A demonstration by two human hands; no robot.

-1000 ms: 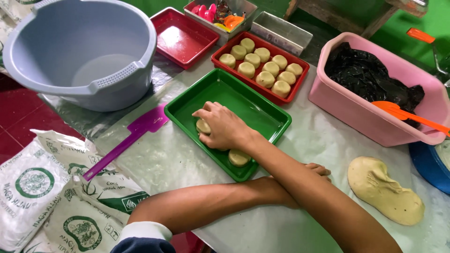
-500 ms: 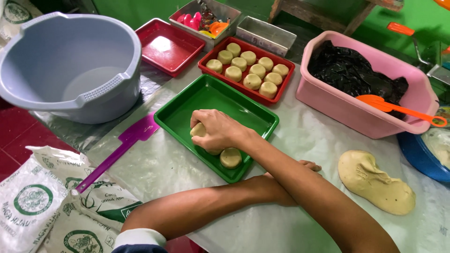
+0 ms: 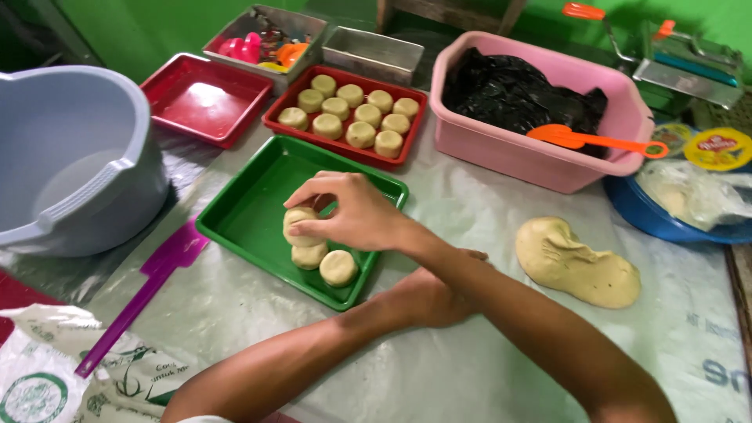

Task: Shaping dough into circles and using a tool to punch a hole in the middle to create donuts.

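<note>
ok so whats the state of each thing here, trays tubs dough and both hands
green tray: three dough pucks along its near side
top dough puck: pinched by the right hand
left hand: resting on the table, under the right forearm, empty as far as shows
red tray: nine pucks in rows
second red tray: empty
pink tub: black bag inside, orange spatula across it
dough lump: unshaped, on the table
grey bucket: empty

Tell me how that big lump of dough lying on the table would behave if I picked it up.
The dough lump would probably sag and stretch: it lies slumped and flattened with soft folds on the table covering. It looks dense, so likely heavy for its size. Its matte surface suggests it may cling slightly rather than slip. It should not roll.
</note>
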